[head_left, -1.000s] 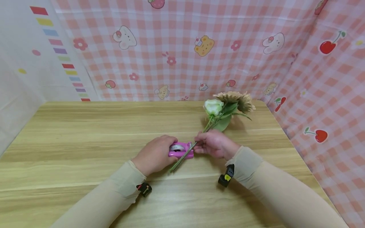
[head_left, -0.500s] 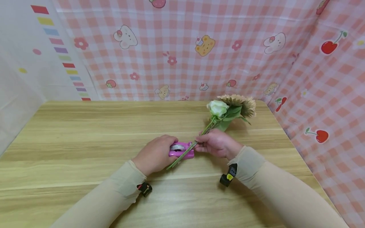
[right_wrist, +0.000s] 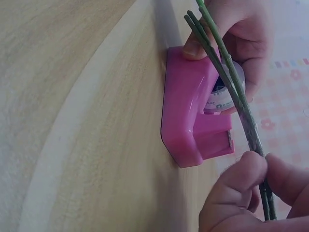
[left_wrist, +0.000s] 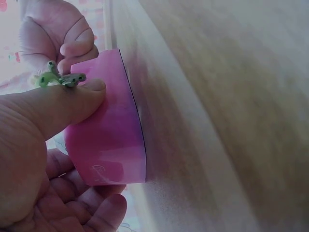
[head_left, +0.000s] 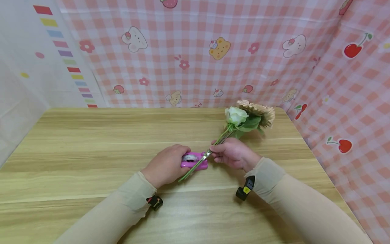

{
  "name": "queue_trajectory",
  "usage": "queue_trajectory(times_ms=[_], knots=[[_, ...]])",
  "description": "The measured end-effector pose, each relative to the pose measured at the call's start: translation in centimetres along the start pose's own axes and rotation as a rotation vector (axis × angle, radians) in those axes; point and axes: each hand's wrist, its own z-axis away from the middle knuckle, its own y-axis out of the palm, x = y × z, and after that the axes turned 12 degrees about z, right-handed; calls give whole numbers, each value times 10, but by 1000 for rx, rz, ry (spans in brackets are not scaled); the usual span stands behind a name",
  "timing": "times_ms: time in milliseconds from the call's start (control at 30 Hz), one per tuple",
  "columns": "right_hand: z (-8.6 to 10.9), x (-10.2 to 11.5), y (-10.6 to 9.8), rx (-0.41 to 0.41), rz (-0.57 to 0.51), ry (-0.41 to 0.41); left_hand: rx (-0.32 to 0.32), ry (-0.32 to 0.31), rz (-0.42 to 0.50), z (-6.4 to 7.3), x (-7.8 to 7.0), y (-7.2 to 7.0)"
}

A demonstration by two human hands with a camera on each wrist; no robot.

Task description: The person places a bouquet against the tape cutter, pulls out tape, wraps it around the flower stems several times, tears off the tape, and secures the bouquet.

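My left hand [head_left: 166, 166] grips a pink tape dispenser [head_left: 203, 165] that stands on the table, thumb on its near side and fingers behind. A roll of clear tape [head_left: 189, 158] sits inside it, and a toothed cutter shows in the right wrist view. Between thumb and forefinger, my right hand [head_left: 234, 154] pinches a bundle of green flower stems [right_wrist: 235, 89]. The stems slant across the dispenser, their cut ends [left_wrist: 63, 79] by my left thumb. A shiny strip lies on the stems near the pinch. Up the bundle are a white rose [head_left: 236, 116] and a beige flower [head_left: 263, 114].
A wood-grain table [head_left: 91, 145] lies under both hands. Behind it hangs a pink checked cloth [head_left: 170, 51], with another checked cloth [head_left: 362, 112] along the right side. Black cameras are strapped at both wrists.
The bundle has turned in my right hand, its flower heads shifting rightward and a shiny strip now showing on the stems. My right hand moved slightly right; the left hand and dispenser stayed put.
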Motion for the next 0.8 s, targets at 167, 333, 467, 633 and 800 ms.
queue_trajectory(times_ms=[167,333,467,633,800], knots=[[0,-1,-1,-14,-13,-2,-1,2,1,0,0,1],[-1,-2,0,-7,-76,-12,-6,1,5,0,1,1],[0,-2,1,-2,-101,-23,-13,5,6,0,1,1],[1,0,5,-18,-145,-35,-9,-1,3,0,1,1],[3,0,12,-71,-132,-40,4,-11,-3,0,0,1]])
